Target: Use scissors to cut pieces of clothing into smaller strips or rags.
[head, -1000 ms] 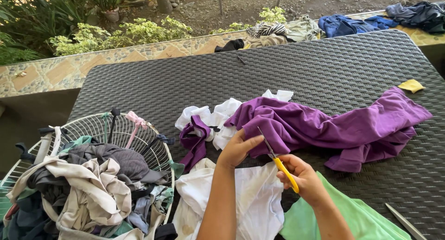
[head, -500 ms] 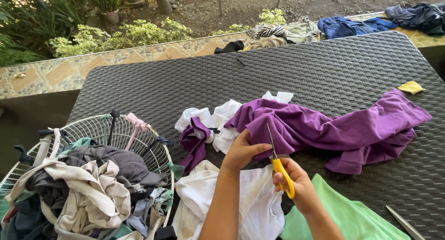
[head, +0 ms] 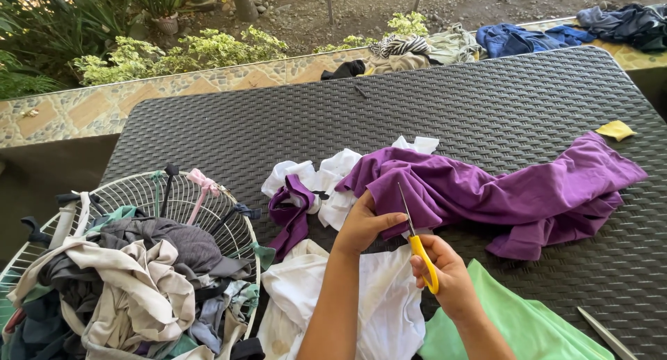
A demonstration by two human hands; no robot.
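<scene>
cutting is barely begun: your right hand is closed around the yellow scissors, blades at the near edge of the purple cloth, which looks whole from here (no loose purple piece shows besides the strip by the white scraps). your left hand is closed on the cloth's edge just beside the blades. the cloth lies across the middle of the desk. room is open beyond it; the basket crowds your left, green cloth your right.
</scene>
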